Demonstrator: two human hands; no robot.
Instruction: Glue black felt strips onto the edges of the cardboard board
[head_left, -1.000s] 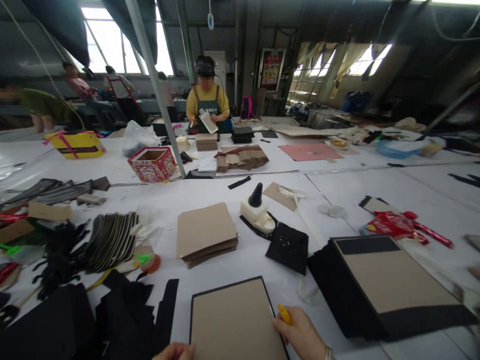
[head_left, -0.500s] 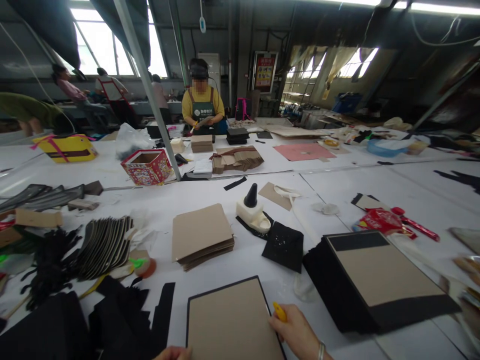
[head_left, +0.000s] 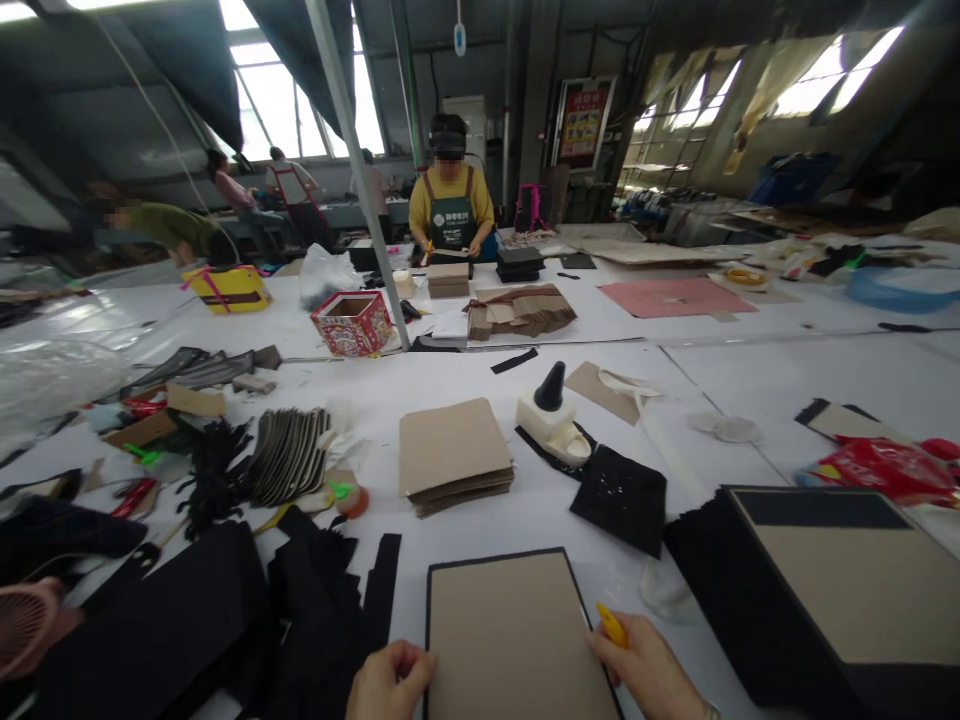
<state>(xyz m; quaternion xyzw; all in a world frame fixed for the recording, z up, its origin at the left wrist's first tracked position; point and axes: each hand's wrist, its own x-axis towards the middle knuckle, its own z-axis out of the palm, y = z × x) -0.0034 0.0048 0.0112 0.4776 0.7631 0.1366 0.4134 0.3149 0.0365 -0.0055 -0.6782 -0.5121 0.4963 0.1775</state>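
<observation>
1. Brown board (head_left: 514, 640), black-edged, flat on white tabletop (head_left: 787, 380), near edge; lower end cut off by frame.
2. Left hand (head_left: 390, 680) curled against board's left edge, gripping nothing visible.
3. Right hand (head_left: 649, 670) at right edge, closed round yellow tool (head_left: 611, 624); only tip shows.
4. Cardboard stack (head_left: 454, 465) beyond.

Left hand (head_left: 390, 682) now further in view, fingers curled at brown board (head_left: 514, 640) left edge.
</observation>
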